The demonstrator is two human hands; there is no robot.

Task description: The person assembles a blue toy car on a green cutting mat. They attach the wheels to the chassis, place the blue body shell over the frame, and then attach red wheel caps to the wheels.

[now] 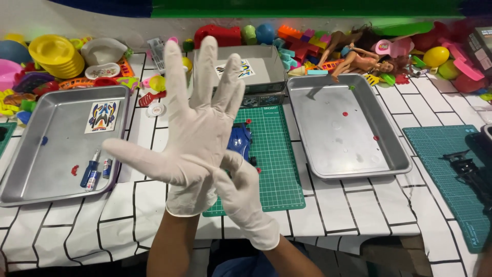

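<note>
Above the green cutting mat [274, 154], the left hand [192, 131] is spread wide open in a white glove [200, 197], and the right hand [241, 190] pinches this glove near the palm; I judge the thin glove could tear if the right hand pulls too hard. Left of the left hand, a metal tray [36, 169] holds a sticker sheet, a small screwdriver [89, 169] and batteries, and right of the right hand a second tray [389, 154] holds only some tiny red pieces.
</note>
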